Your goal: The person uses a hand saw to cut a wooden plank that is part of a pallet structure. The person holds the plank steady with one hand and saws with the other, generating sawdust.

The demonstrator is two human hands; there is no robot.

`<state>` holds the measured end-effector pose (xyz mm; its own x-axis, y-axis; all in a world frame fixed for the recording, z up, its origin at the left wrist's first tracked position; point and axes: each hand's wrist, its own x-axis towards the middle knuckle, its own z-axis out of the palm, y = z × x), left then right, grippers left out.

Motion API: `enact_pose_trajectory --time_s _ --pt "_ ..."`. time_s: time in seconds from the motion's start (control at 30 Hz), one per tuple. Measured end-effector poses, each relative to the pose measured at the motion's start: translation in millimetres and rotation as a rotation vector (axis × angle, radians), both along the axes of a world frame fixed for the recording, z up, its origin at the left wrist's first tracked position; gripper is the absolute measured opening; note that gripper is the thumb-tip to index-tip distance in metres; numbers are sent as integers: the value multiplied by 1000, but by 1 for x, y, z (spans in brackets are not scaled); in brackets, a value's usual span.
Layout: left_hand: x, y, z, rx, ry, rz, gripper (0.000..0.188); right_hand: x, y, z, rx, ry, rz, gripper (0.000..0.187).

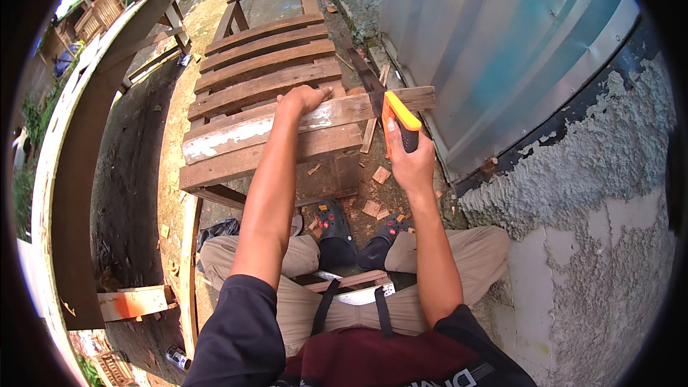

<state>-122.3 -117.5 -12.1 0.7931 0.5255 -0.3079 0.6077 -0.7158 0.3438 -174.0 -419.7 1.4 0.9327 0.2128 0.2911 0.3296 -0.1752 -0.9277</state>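
Note:
A long wooden board (pixel 244 133) with flaking white paint lies across a slatted wooden bench (pixel 269 64), its right end sticking out past the bench. My left hand (pixel 304 99) presses on the board from above, its fingers curled over the far edge. In my right hand (pixel 413 165) is the orange and black handle of a handsaw (pixel 403 120), gripped with the thumb along its side. The dark saw blade (pixel 367 72) crosses the board near its overhanging end and points away from me. Whether the teeth have cut into the wood cannot be made out.
A corrugated metal sheet (pixel 494 43) and a rough plastered wall (pixel 573 165) stand close on the right. Wood offcuts (pixel 381 175) are scattered by my shoes (pixel 335 233). To the left runs a long wooden table-like frame (pixel 79 143); a can (pixel 178 357) lies below it.

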Motion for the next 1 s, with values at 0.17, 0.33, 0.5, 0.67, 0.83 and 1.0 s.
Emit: enact_pose_trajectory --time_s 0.17,0.33,0.5,0.67,0.83,1.0 --pt "-8 1 -7 -1 -1 27 80 -65 -27 -36 4 34 5 20" --pt "-12 -10 -7 28 34 60 77 -146 -106 -58 75 157 -75 18" --pt "-3 -7 -16 32 41 58 71 -66 -39 -7 -44 115 -25 19" --pt "2 3 -9 70 32 33 70 10 22 -3 -3 -2 -19 27" --pt "-3 8 -13 20 58 53 77 -94 -61 -34 76 147 -58 17" --pt "-4 -4 -11 26 72 27 75 -155 -110 -27 54 176 -80 14"
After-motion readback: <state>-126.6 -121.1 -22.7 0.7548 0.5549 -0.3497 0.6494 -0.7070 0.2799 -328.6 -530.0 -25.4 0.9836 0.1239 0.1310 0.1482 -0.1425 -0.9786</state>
